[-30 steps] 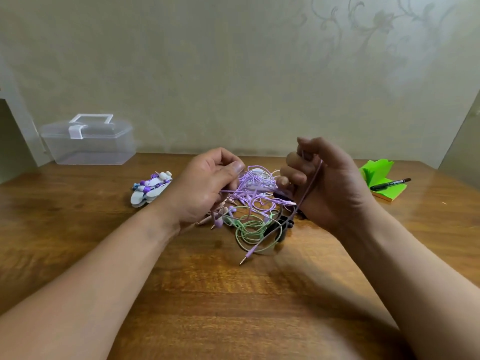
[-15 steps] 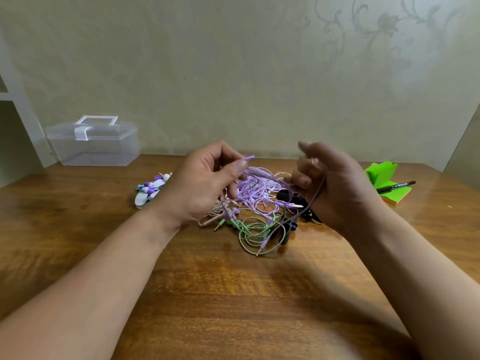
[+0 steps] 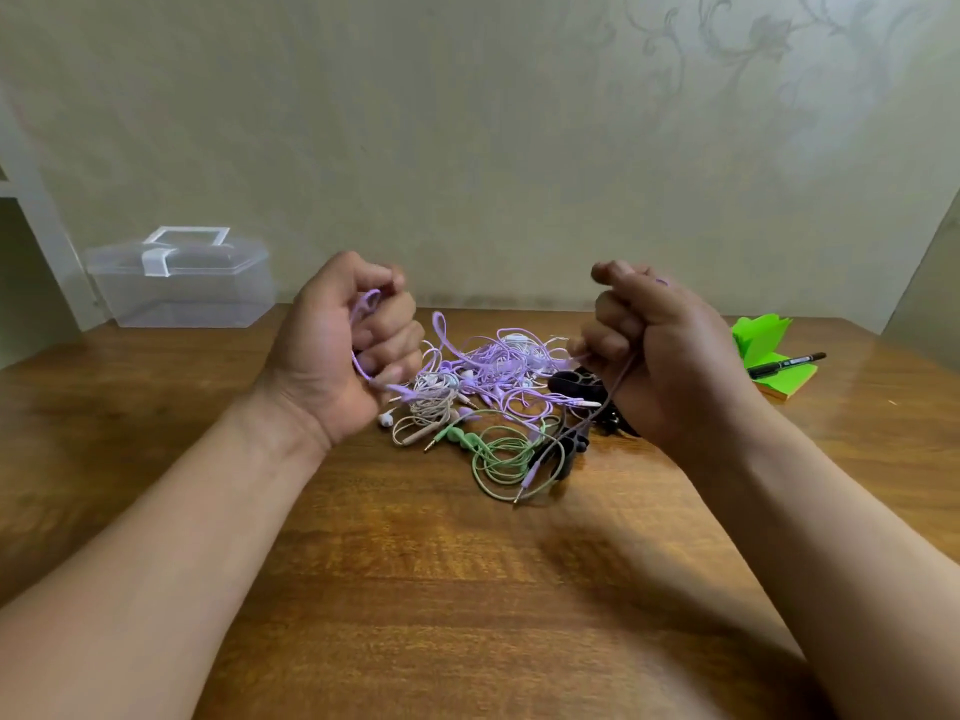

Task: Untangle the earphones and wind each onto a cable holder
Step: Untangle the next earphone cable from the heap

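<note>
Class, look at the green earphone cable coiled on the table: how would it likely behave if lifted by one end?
Probably floppy: the green cable lies in loose, uneven loops on the table, so it should sag and uncoil. Likely light, being so thin. It may snag, since a purple cable crosses its loops.

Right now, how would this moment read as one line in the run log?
phase: untangling | left hand: grips purple cable loop | right hand: grips plug-ended cable | tangle: on table
</note>
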A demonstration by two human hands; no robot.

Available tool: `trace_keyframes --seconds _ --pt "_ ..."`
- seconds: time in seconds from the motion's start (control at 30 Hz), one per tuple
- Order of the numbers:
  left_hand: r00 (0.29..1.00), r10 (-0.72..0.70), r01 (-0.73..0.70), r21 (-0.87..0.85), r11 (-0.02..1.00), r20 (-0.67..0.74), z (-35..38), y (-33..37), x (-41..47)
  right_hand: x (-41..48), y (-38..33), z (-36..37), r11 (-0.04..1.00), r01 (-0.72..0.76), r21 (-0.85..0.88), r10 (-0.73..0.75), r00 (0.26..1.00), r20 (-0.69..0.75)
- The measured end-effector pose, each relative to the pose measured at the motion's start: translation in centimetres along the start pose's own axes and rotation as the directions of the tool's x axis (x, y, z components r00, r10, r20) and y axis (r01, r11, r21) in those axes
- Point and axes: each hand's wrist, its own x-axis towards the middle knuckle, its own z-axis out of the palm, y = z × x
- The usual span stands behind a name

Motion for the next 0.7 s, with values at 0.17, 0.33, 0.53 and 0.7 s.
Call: trace_keyframes --seconds 0.17,0.33,0.53,0.7 --pt "0.980 -0.145 -0.002 0.745 0.668 0.133 1.9 -1.9 -1.1 -0.3 -0.5 0.4 0.996 0.021 0.083 -0.031 0.993 0.118" --pt "0.956 -0.069 -0.235 0.887 0.398 0.284 2.3 -2.5 -1.5 -0.4 -1.0 0.5 0.991 0.063 0.117 -0.076 0.991 0.110" --pt "0.969 0.115 -0.245 0.804 0.541 0.217 1.4 -2.6 -0.7 0.1 -1.2 0.0 0.988 0.076 0.137 -0.078 0.997 0.010" --pt "0.871 0.476 -0.328 0.869 0.370 0.126 0.3 -1.8 -0.6 0.2 -1.5 -0.5 0.987 0.078 0.140 -0.075 0.997 -0.030"
